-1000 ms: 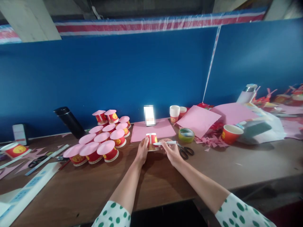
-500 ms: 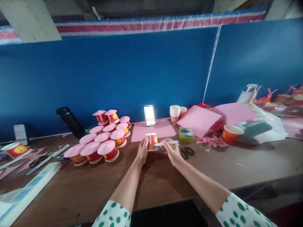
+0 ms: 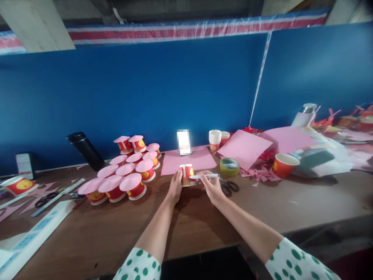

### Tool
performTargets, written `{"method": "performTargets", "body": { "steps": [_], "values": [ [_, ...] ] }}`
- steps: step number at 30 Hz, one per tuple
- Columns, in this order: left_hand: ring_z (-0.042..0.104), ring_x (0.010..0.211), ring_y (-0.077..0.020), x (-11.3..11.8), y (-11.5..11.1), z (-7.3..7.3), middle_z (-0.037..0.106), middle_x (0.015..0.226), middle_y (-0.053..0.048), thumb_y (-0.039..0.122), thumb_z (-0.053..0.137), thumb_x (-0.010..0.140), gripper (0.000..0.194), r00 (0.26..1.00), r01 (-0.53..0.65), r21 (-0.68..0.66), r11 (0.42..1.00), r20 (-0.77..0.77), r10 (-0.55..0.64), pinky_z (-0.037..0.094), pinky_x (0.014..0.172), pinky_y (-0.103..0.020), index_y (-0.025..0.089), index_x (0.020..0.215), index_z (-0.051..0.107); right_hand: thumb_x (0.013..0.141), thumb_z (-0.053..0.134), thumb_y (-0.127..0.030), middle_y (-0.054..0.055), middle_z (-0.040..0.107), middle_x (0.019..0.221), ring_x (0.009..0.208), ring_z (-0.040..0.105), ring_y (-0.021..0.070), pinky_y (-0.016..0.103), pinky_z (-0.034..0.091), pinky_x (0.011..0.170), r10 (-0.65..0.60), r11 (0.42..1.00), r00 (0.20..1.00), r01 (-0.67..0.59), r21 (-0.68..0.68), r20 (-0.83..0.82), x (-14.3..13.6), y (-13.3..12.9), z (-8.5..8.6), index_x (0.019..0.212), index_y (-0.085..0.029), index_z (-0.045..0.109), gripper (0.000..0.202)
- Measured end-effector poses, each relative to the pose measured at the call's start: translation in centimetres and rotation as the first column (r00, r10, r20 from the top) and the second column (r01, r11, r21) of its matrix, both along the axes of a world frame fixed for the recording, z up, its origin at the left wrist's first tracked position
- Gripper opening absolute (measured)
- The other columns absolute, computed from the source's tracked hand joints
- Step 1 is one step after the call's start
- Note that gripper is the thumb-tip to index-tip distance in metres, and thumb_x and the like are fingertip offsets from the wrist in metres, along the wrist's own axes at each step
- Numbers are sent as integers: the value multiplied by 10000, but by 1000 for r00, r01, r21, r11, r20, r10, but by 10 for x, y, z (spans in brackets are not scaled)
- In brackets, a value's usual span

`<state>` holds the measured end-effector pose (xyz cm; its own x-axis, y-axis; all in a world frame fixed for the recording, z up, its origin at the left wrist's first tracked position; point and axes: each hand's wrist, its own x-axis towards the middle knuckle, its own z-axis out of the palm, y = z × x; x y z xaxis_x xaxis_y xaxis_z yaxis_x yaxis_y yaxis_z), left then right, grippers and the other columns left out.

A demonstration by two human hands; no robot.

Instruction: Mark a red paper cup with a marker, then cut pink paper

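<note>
Upside down in front of me is a red and white paper cup [image 3: 187, 180] with a yellow emblem. My left hand [image 3: 175, 186] is closed round its left side. A white marker pen [image 3: 207, 176] is pinched in my right hand [image 3: 212, 187], its tip at the right part of the cup's wall. Black-handled scissors [image 3: 230, 188] lie just right of my right hand. Behind the cup lies a pink paper sheet [image 3: 171, 161]. To the left stand several red cups topped with pink paper cones [image 3: 131, 181].
A tape roll [image 3: 230, 166], pink sheets [image 3: 246, 147], paper shreds [image 3: 264, 174] and a red cup [image 3: 284, 165] are on the right. White cups [image 3: 215, 139] stand at the back. At left are a black bottle [image 3: 86, 149] and a power strip [image 3: 36, 235]. A blue partition [image 3: 131, 85] rises behind the table.
The pen has shifted very slightly left across the cup's wall. My left hand and the cup have stayed in place.
</note>
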<state>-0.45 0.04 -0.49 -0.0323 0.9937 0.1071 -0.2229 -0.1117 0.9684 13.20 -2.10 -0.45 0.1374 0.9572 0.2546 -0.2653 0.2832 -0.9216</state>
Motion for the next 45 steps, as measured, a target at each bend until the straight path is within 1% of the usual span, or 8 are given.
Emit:
{"method": "performTargets", "body": {
  "steps": [3, 8, 16, 22, 29, 32, 40, 45],
  "values": [
    [599, 679, -192, 0, 1, -2, 662, 765, -68, 569, 466, 752, 484, 999, 39, 27, 999, 8, -39, 454, 661, -296, 122, 859, 617, 683, 650, -441, 22, 609, 597, 513, 508, 118, 203, 339, 399, -3, 1000, 1000, 3, 1, 16, 0, 1, -1, 704, -161, 601, 285],
    [594, 660, -176, -2, 3, -5, 661, 777, -64, 562, 452, 766, 476, 999, 42, 37, 998, 4, -42, 449, 652, -288, 125, 865, 612, 699, 633, -445, 18, 593, 575, 499, 503, 114, 200, 343, 393, 6, 1000, 999, -6, -15, 35, 0, 1, -3, 673, -162, 582, 288],
    [604, 714, -214, -1, 1, -2, 662, 802, -87, 566, 466, 752, 513, 999, 47, 31, 998, 3, -47, 463, 692, -322, 114, 944, 617, 672, 647, -467, 29, 613, 593, 539, 540, 141, 206, 358, 392, -8, 1000, 999, 8, -6, 48, 1, 0, 0, 700, -168, 603, 303],
    [598, 691, -204, -1, 1, -1, 662, 763, -80, 563, 478, 744, 487, 1000, 13, -10, 1000, 2, -13, 456, 668, -306, 118, 874, 625, 687, 637, -456, 16, 602, 569, 507, 521, 121, 205, 361, 406, 12, 1000, 999, -11, -16, 41, 1, -1, 0, 662, -166, 584, 297],
    [591, 647, -181, -2, 1, -2, 655, 751, -60, 565, 471, 747, 479, 999, 53, 23, 998, 13, -53, 447, 637, -293, 122, 860, 614, 681, 640, -463, 25, 599, 581, 504, 517, 121, 198, 355, 384, 1, 1000, 999, 0, -24, 41, 1, 0, 0, 681, -165, 586, 303],
    [588, 634, -175, -3, 2, -3, 655, 743, -59, 579, 478, 734, 493, 999, 34, 4, 999, 6, -34, 447, 635, -292, 119, 853, 614, 683, 636, -464, 17, 587, 553, 487, 510, 114, 196, 354, 384, 19, 999, 999, -18, -33, 44, 1, -1, 1, 663, -161, 578, 310],
    [609, 731, -200, -3, 4, -7, 662, 806, -81, 554, 479, 753, 471, 998, 50, 17, 999, 49, -51, 458, 711, -315, 126, 893, 620, 665, 658, -441, 11, 609, 565, 509, 529, 121, 205, 354, 404, -9, 1000, 1000, 9, -7, 4, 1, 0, 2, 676, -168, 607, 277],
    [609, 751, -216, -3, 2, -4, 668, 804, -76, 559, 500, 734, 468, 1000, 11, 2, 1000, 28, -11, 460, 699, -310, 126, 856, 626, 672, 661, -427, 11, 609, 572, 511, 521, 119, 203, 348, 402, 0, 1000, 1000, 0, -12, -4, 1, 0, 2, 686, -170, 606, 263]
  ]
}}
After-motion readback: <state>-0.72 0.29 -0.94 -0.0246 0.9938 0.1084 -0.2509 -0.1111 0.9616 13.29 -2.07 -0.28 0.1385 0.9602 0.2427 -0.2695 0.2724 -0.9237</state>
